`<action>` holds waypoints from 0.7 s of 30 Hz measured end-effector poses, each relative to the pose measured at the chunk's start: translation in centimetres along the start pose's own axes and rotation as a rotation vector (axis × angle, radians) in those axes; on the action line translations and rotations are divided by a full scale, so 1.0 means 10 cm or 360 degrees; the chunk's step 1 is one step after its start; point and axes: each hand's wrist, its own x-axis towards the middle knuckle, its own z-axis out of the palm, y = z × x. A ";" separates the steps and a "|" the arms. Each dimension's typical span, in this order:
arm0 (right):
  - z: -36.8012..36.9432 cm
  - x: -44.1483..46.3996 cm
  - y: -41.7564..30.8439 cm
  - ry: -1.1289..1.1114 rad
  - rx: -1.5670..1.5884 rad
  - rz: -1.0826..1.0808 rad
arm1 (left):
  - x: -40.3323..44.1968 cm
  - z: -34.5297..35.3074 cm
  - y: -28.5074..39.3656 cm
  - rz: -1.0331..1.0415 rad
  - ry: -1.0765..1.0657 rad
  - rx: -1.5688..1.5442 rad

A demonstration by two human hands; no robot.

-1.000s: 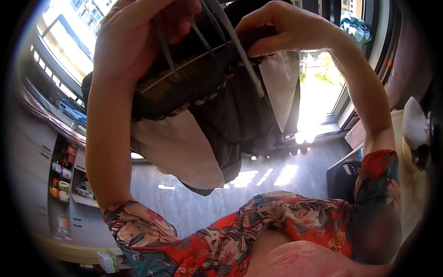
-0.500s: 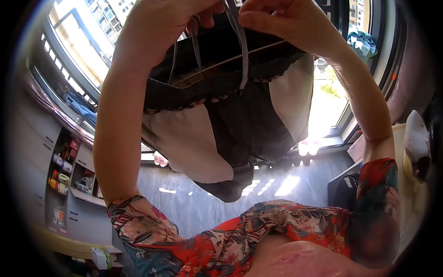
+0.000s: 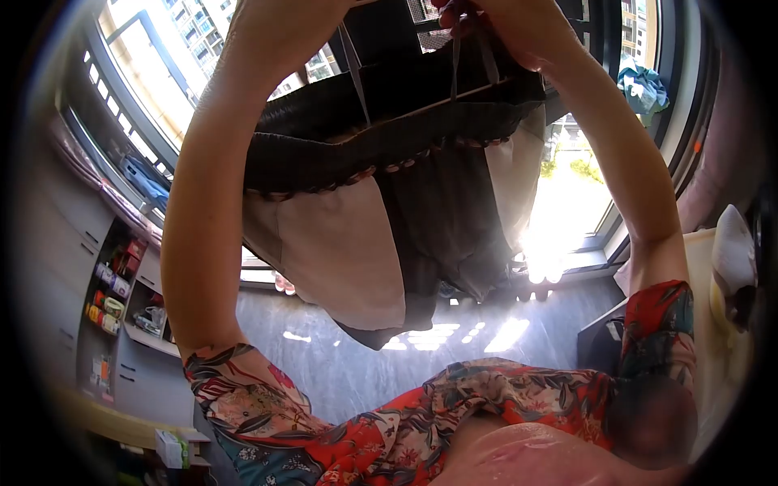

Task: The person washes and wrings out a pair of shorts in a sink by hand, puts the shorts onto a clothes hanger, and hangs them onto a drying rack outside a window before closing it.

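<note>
Right hand [image 3: 515, 32]: in head view, shifted towards 1 o'clock since half a second ago; fingers curled narrowly at grey straps [image 3: 455, 65]; whether pinching them, cannot tell.
Left hand [image 3: 304, 12]: raised at 11 o'clock, cut by upper edge; cannot tell the grip.
Dark-and-pale garment [image 3: 438, 211]: hanging between forearms, from centre towards 12 o'clock, waistband [image 3: 389, 146] uppermost.
Blue cloth [image 3: 643, 87]: at 2 o'clock, beyond right forearm.

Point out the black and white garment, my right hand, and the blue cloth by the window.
Garment [image 3: 425, 212]: head view, dark middle panel.
Right hand [image 3: 519, 29]: head view, near its middle.
Blue cloth [image 3: 643, 89]: head view, crumpled middle.
</note>
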 end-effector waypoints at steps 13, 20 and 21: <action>-0.04 0.54 0.04 -0.0131 -0.0328 -0.0217 | 0.22 0.02 0.07 -0.0657 -0.0527 0.0185; -0.03 0.69 0.06 -0.0439 -0.0341 -0.0021 | 0.40 -0.05 -0.15 -0.0786 -0.0934 -0.0109; -0.04 0.71 0.08 -0.0508 -0.0224 -0.0010 | 0.44 -0.06 -0.20 -0.0807 -0.0987 -0.0162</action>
